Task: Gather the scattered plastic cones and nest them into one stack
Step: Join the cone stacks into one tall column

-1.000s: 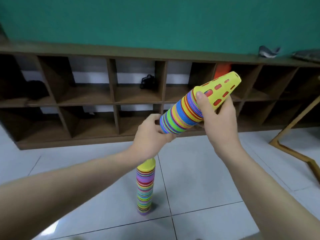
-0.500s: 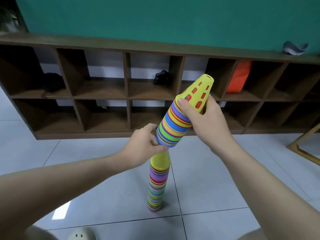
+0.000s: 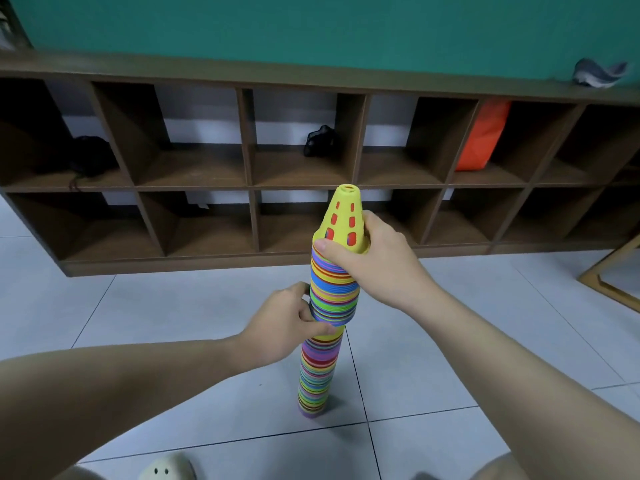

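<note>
Brown wooden cubby shelving (image 3: 194, 174) runs along the green wall beyond both your hands, and pale floor tiles (image 3: 433, 358) spread beneath them. One tall standing stack of nested multicoloured plastic cones (image 3: 317, 379) rises from the floor just below your left hand (image 3: 287, 332). One shorter held stack of striped cones, topped by a yellow perforated cone (image 3: 343, 220), sits between your hands.

A second ago you carried that held stack tilted steeply, tip out to your right; now you have swung it upright, and its open base sits right over the yellow top of the standing stack. By my reading the two are just starting to nest, so the merge is nearly made and only the downward push remains.

Your right hand (image 3: 377, 261) is wrapped round the held stack just under the yellow cone, thumb across the front. Your left hand pinches the lower rims, steadying the joint.

Count: two stacks, two hands, no loose cones in view. One orange bag (image 3: 481, 136) stands in a cubby beyond your right hand, and one pale clog (image 3: 166, 471) lies below your left arm.
</note>
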A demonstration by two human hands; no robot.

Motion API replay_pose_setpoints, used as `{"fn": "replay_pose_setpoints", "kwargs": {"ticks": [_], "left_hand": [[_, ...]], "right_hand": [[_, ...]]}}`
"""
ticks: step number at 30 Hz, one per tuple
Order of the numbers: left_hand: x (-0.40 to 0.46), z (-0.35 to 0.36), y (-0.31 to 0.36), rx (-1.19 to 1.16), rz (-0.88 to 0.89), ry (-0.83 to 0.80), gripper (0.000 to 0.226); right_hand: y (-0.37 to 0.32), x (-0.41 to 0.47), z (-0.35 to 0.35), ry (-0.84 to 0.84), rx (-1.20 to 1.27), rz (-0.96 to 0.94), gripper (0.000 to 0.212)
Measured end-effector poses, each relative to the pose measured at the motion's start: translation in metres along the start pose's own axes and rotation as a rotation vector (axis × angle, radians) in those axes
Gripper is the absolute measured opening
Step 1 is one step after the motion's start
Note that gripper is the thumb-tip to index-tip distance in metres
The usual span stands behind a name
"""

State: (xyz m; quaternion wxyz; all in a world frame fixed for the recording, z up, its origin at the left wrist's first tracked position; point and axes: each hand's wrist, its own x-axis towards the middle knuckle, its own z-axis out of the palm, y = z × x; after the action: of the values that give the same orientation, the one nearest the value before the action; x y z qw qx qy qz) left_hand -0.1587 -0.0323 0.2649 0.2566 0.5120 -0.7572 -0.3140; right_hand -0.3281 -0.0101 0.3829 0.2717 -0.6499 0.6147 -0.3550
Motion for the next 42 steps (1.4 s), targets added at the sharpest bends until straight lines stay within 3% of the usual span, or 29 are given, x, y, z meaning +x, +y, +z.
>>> {"fn": "replay_pose_setpoints", "kwargs": {"ticks": [9, 16, 21, 24, 29, 35, 42], "left_hand": [[-0.004, 0.004, -0.020, 0.224, -0.061, -0.124, 0.047], [0.002, 0.001, -0.023, 0.188, -0.081, -0.219, 0.052], [-0.007, -0.008, -0.040, 0.396, -0.132, -0.394, 0.064], [-0.014, -0.014, -0.060, 0.491, -0.182, -0.443, 0.052], [-0.036, 0.011, -0.103, 0.324, -0.354, -0.308, 0.041], [-0.065, 0.072, -0.158, 0.218, -0.489, -0.370, 0.049], [-0.068, 0.149, -0.177, 0.106, -0.508, -0.424, 0.056]], "right_hand": [[0.023, 0.009, 0.014, -0.227, 0.045, 0.057, 0.050], [0.027, 0.013, 0.020, -0.219, 0.043, 0.060, 0.057], [0.029, 0.011, 0.016, -0.221, 0.029, 0.062, 0.057], [0.030, 0.008, 0.018, -0.172, 0.056, 0.045, 0.057], [0.034, 0.006, 0.028, -0.181, 0.091, 0.037, 0.057], [0.039, -0.002, 0.025, -0.170, 0.109, 0.030, 0.054], [0.055, 0.001, 0.016, -0.138, 0.074, 0.022, 0.054]]}}
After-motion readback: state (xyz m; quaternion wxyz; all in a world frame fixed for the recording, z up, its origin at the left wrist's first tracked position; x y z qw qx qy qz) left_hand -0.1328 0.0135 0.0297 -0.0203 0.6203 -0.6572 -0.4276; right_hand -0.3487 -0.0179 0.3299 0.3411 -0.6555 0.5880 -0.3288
